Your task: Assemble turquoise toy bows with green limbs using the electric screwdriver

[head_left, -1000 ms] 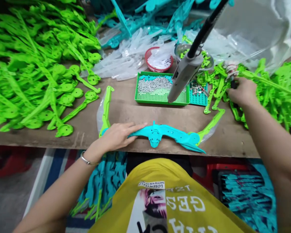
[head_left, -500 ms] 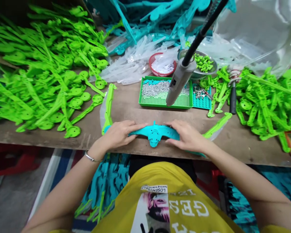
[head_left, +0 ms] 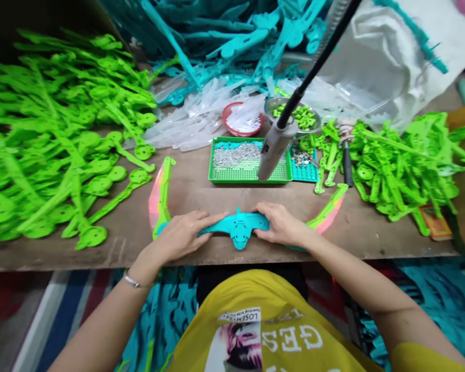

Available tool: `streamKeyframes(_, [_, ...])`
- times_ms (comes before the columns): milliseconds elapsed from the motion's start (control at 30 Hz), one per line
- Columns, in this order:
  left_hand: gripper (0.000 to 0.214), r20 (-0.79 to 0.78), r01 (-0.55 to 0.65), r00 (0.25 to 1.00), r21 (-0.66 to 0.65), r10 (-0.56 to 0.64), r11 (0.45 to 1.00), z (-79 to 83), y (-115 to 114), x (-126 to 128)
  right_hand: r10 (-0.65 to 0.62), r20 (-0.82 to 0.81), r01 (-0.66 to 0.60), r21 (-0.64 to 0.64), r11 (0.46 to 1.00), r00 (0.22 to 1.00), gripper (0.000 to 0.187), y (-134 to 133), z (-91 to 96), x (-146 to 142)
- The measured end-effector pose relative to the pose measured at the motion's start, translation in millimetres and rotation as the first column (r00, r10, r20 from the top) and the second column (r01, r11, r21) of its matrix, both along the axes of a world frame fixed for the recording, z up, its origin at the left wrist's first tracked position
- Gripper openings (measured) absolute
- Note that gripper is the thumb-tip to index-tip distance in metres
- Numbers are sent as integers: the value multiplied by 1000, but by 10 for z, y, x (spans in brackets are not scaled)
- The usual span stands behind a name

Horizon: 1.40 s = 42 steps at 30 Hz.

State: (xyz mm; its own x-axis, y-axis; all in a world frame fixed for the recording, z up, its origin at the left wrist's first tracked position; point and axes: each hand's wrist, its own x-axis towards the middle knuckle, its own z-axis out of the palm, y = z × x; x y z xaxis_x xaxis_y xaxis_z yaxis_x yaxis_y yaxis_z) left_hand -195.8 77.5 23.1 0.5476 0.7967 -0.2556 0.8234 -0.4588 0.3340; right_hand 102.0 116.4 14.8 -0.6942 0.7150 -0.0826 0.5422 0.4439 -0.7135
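Observation:
In the middle of the bench edge lies a blue winged plastic toy [head_left: 240, 229], shaped somewhat like a bow. Its left green end piece [head_left: 164, 191] and right green end piece [head_left: 329, 208] carry clear strips that glow pink. My left hand [head_left: 184, 235] is closed on the left wing, fingers across the top. On the right wing, my right hand [head_left: 278, 223] grips with thumb in front and fingers behind. Both palms hide parts of the wings. The toy rests on or just above the wood; I cannot tell which.
A hanging electric screwdriver [head_left: 273, 150] is over a green tray [head_left: 250, 181] of screws. Beside it are a blue tray [head_left: 310, 173] of small metal parts, a red basket [head_left: 243, 129] and a metal bowl [head_left: 313, 126]. Green part piles [head_left: 62, 155] and a black-handled tool [head_left: 347, 165] flank these.
The clear strips at both ends have turned from whitish to glowing pink. My hands keep their hold on the wings. The whole view has shifted slightly.

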Motion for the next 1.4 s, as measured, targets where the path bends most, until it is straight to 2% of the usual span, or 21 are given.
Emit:
streamKeyframes(133, [61, -7, 0, 1000, 9, 0, 1000, -29, -21, 79, -25, -9, 24, -33, 999, 1000, 40, -37, 24, 87])
streamKeyframes(300, [63, -22, 14, 1000, 1, -14, 1000, 41, -89, 243, -56, -12, 55, -47, 997, 998, 34, -89, -26, 195])
streamKeyframes(433, [66, -8, -47, 999, -45, 47, 998, 42, -145, 258, 15, -59, -20, -76, 997, 998, 39, -73, -48, 183])
streamKeyframes(567, [69, 33, -88, 996, 2, 88, 996, -22, -224, 235, 115, -14, -115, -132, 984, 993, 42, 123, 104, 313])
streamKeyframes(633, [72, 65, -98, 993, 22, 97, 995, -52, -252, 238, 51, 51, -45, -115, 992, 997, 32, 367, 219, 461])
streamKeyframes(700, [73, 104, -116, 988, 43, 111, 992, -81, -280, 252, -146, 78, 145, 20, 989, 986, 26, 696, 332, 587])
streamKeyframes(767, [72, 135, -151, 981, 68, 141, 986, -122, -313, 266, -341, 36, 325, 228, 918, 939, 27, 1067, 428, 601])
streamKeyframes(800, [71, 147, -175, 976, 75, 163, 982, -148, -330, 270, -393, 14, 368, 321, 872, 919, 26, 1253, 465, 550])
streamKeyframes(833, [70, 156, -198, 970, 74, 185, 977, -177, -346, 273, -393, 4, 361, 386, 849, 920, 24, 1431, 494, 460])
streamKeyframes(900, [70, 164, -241, 959, 49, 230, 969, -231, -368, 275, -300, 39, 245, 482, 841, 953, 25, 1757, 518, 191])
streamKeyframes(933, [71, 163, -257, 955, 29, 249, 966, -252, -374, 276, -286, 114, 183, 539, 822, 951, 24, 1900, 512, 32])
streamKeyframes(1000, [72, 154, -280, 948, -5, 278, 960, -275, -377, 282, -309, 311, 50, 626, 778, 899, 27, 2144, 467, -275])
streamKeyframes(1067, [73, 152, -294, 944, -23, 294, 956, -276, -375, 293, -306, 438, -63, 651, 757, 845, 31, 2331, 394, -521])
streamKeyframes(1200, [75, 182, -313, 933, -11, 310, 950, -257, -379, 319, -289, 516, -144, 645, 751, 806, 28, 2540, 245, -790])
streamKeyframes(1400, [79, 199, -317, 928, -17, 314, 948, -263, -380, 322, -318, 553, -160, 651, 742, 770, 28, 2569, 177, -923])
